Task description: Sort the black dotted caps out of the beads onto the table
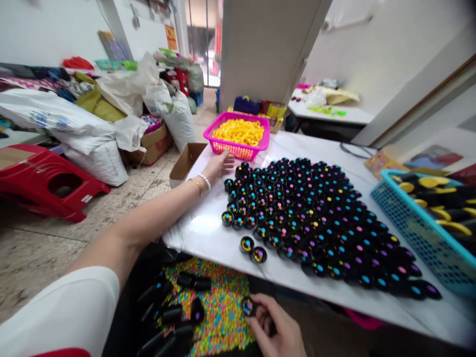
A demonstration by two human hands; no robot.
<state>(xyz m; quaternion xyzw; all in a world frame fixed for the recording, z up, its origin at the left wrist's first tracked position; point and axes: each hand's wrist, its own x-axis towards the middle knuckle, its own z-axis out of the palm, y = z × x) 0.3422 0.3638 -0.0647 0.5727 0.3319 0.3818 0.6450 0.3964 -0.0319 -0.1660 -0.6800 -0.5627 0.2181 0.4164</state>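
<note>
My left arm stretches forward over the white table [201, 230]. My left hand [220, 165] is open, fingers extended, just in front of the pink basket [238, 150] of yellow plastic pieces [238, 131]; whether it touches the basket I cannot tell. Close to its right stand rows of small black cups [297, 203] with coloured beads inside. Low in front of me, my right hand [277, 327] pinches one small black cup [248, 306] between thumb and fingers. This cup is upright over a mass of colourful beads [219, 312], where several black cups [171, 314] lie tipped over.
Two black cups [253, 249] stand apart near the table's front edge. A blue basket [420, 233] of black and yellow pieces is at the right. A cardboard box [188, 161] adjoins the table's left side. White sacks [92, 144] and a red stool [48, 181] are farther left.
</note>
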